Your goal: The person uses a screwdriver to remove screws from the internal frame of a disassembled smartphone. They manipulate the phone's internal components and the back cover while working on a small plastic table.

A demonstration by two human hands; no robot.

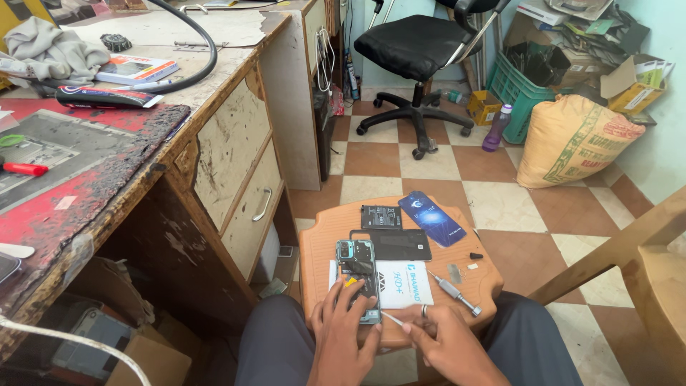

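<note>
From the head view, the left hand (pixel 341 325) is gripping an opened teal smartphone with bare circuitry (pixel 357 281) on the round orange stool (pixel 321 239); the right hand (pixel 436 334) is pinching a thin pale prying tool (pixel 391 318). A slip could gouge exposed components.

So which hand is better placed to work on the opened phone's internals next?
Right, probably. The right hand already holds a thin tool with its tip at the lower edge of the opened phone. The left hand is gripping the phone, steadying it on the round stool.
</note>
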